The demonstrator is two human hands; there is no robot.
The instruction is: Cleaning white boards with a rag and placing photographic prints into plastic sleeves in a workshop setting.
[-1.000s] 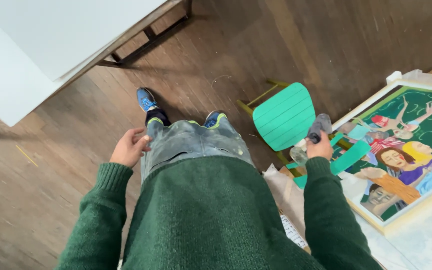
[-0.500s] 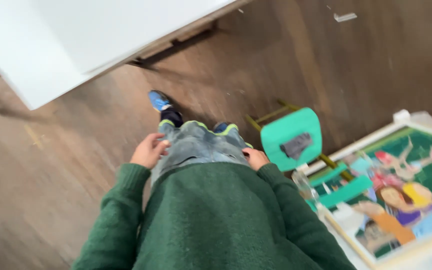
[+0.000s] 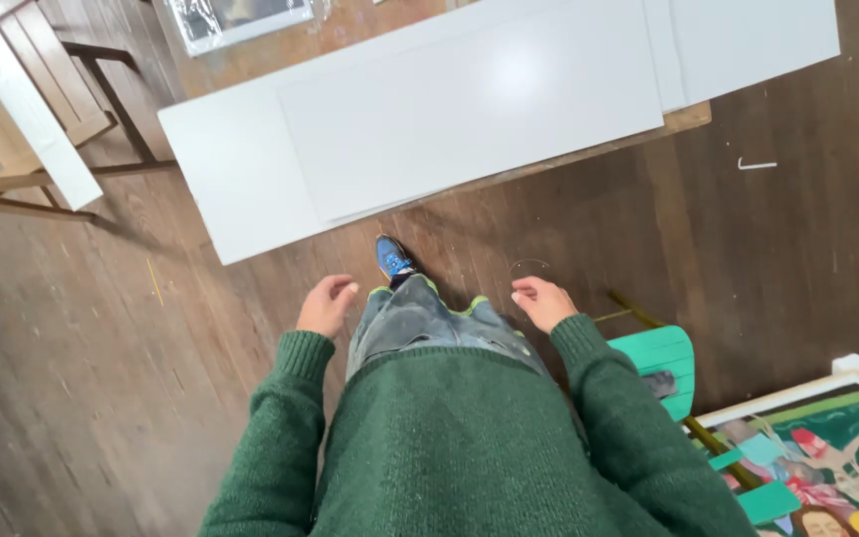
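Both hands, left hand (image 3: 326, 305) & right hand (image 3: 543, 301), loosely curled, empty; painting (image 3: 827, 457) cut off by frame edge.

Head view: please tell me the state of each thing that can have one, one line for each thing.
Left hand: empty, fingers loosely curled, at the person's side.
Right hand: empty, fingers loosely curled.
White boards: lying flat, stacked, overhanging the table edge.
Green chair: upright on the floor, a small grey object on its seat.
Painting: lying flat, face up, partly out of frame.
Blue shoe: on the foot, laced.

Boards (image 3: 469, 119) on table (image 3: 683, 117) ahead; chair (image 3: 663, 363) right; painting (image 3: 827, 457) beyond.
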